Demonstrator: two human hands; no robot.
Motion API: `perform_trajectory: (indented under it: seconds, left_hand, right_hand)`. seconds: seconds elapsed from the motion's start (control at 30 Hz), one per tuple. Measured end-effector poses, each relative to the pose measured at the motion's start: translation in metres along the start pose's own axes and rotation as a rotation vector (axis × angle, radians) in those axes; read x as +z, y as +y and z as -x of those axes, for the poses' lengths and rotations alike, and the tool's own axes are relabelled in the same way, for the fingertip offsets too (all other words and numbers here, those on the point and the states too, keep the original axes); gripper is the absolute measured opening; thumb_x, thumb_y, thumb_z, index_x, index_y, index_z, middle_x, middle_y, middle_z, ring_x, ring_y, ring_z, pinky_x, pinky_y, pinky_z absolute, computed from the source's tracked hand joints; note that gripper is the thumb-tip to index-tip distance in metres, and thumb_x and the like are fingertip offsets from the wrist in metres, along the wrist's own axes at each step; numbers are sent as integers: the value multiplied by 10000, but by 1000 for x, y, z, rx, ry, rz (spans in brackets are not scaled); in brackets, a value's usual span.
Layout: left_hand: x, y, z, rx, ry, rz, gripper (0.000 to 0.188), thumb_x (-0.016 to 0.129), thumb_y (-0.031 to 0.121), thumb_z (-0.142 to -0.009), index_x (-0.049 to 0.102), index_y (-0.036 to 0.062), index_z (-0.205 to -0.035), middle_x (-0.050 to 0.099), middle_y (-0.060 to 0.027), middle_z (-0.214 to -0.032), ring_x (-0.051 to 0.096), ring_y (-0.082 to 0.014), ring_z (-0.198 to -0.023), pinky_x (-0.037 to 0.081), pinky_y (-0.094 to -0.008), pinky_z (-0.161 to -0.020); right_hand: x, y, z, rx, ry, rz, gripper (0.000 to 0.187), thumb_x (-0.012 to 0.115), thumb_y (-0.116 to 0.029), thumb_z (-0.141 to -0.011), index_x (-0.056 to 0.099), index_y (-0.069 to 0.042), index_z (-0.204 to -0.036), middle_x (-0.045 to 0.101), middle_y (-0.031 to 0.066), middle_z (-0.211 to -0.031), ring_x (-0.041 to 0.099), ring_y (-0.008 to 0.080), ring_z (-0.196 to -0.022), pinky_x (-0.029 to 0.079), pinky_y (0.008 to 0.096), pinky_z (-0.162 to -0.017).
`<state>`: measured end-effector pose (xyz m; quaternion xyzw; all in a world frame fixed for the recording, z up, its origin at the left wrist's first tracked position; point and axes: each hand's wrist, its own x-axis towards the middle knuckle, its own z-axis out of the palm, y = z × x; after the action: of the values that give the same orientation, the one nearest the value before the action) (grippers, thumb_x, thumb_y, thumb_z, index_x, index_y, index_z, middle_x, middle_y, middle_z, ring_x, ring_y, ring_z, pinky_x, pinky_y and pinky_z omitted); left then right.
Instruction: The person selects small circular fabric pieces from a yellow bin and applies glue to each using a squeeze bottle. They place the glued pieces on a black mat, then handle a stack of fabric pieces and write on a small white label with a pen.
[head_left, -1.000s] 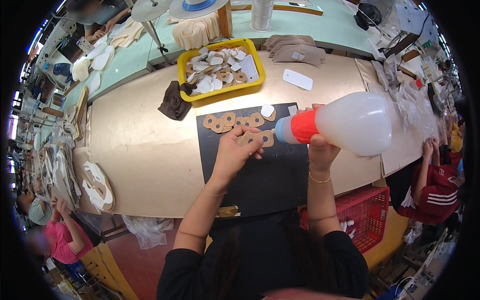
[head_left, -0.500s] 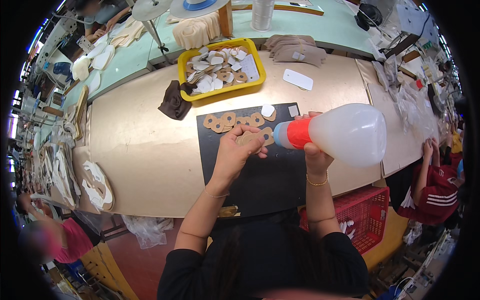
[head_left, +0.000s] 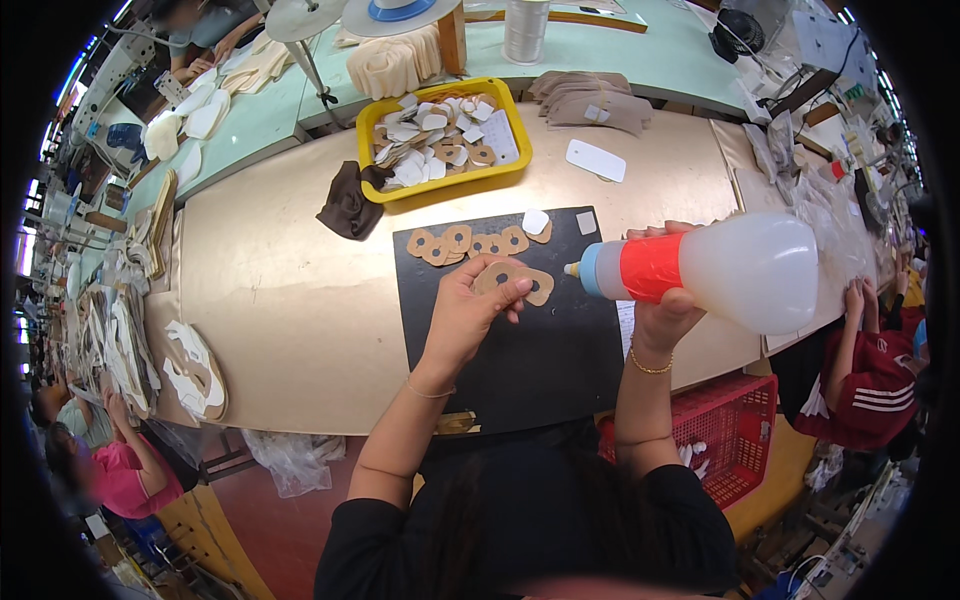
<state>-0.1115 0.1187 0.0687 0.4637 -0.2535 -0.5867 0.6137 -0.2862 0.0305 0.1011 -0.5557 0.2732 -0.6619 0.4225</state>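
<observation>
My left hand (head_left: 462, 308) pinches a couple of overlapping tan patches (head_left: 541, 287), each with a dark round spot, above a black mat (head_left: 500, 365). Wrapped around the red band of a translucent squeeze bottle (head_left: 750, 272) is my right hand (head_left: 668, 322). The bottle lies nearly level, its pale blue cap and narrow tip pointing left, a short gap from the patches. Several similar tan patches (head_left: 457, 238) rest in an overlapping row along the mat's far edge. One white rounded piece (head_left: 535, 222) lies over the right end of that row.
Beyond the mat stands a yellow tray (head_left: 445, 188) full of white and tan pieces, with a dark brown cloth (head_left: 350, 205) beside it. A white card (head_left: 596, 160) and stacked brown pieces (head_left: 590, 100) lie farther right. A red crate (head_left: 735, 440) sits below the table edge; co-workers are at both sides.
My right hand has drawn the bottle to the right, away from the patches. The held patches have turned a little, and their dark spots now show more plainly.
</observation>
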Motion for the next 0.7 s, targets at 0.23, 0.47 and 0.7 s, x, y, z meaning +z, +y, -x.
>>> perform_trajectory:
  seconds: [0.23, 0.47, 0.7]
  left_hand:
    - [1, 3, 3, -28, 73, 45, 176, 705, 71, -820, 598, 5, -943, 618, -60, -705, 588, -93, -623, 482, -215, -554]
    - [4, 5, 2, -7, 51, 2, 142, 694, 91, -823, 624, 10, -917, 592, -23, -666, 532, -68, -559, 434, -198, -534]
    - [10, 9, 3, -29, 43, -119, 135, 705, 112, -815, 639, 9, -873, 568, 0, -621, 508, -56, -531, 414, -193, -514]
  right_hand:
    - [-4, -2, -5, 126, 14, -168, 836, 610, -694, -735, 467, 17, -1151, 583, 122, -953, 625, 228, -852, 556, 407, -781]
    - [-6, -3, -11, 129, 42, -191, 792, 586, -653, -788, 441, 22, -1177, 553, 143, -1040, 623, 229, -897, 565, 414, -785]
    - [13, -10, -7, 83, -121, -89, 910, 720, -651, -641, 439, 41, -1159, 547, 124, -1022, 611, 240, -930, 558, 433, -833]
